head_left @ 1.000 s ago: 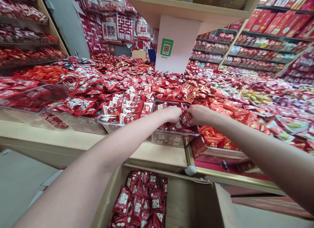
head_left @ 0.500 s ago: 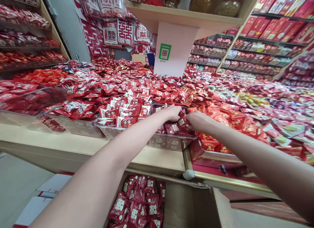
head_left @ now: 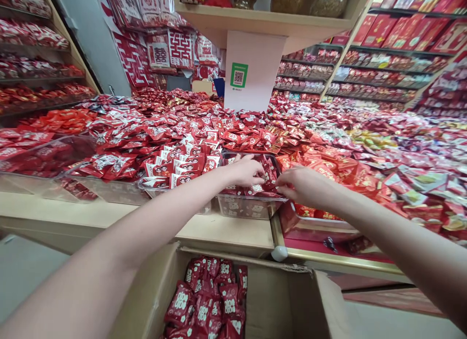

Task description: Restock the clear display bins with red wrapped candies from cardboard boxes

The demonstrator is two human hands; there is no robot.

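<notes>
My left hand (head_left: 248,171) is over a clear plastic tub (head_left: 245,206) of small dark red packets with white double-happiness print. Its fingers are loosely curved and apart, with no packet seen in them. At the tub's right side, my right hand (head_left: 297,183) has its fingertips beside a dark red packet (head_left: 269,177), fingers apart; whether they touch it is unclear. Below the counter, an open cardboard box (head_left: 268,290) contains a pile of the same dark red packets (head_left: 204,305) along its left part.
Left of the tub, another holds red-and-white packets (head_left: 182,165) in rows. A tray of orange-red packets (head_left: 335,171) lies to the right. A wooden shelf (head_left: 270,25) overhangs a white panel (head_left: 251,71) with a QR code. The wooden counter edge (head_left: 233,234) runs above the box.
Both hands have loosened and drawn slightly apart from the packet between them. The left forearm has shifted left and lower, showing more of the cardboard box; the view has moved slightly.
</notes>
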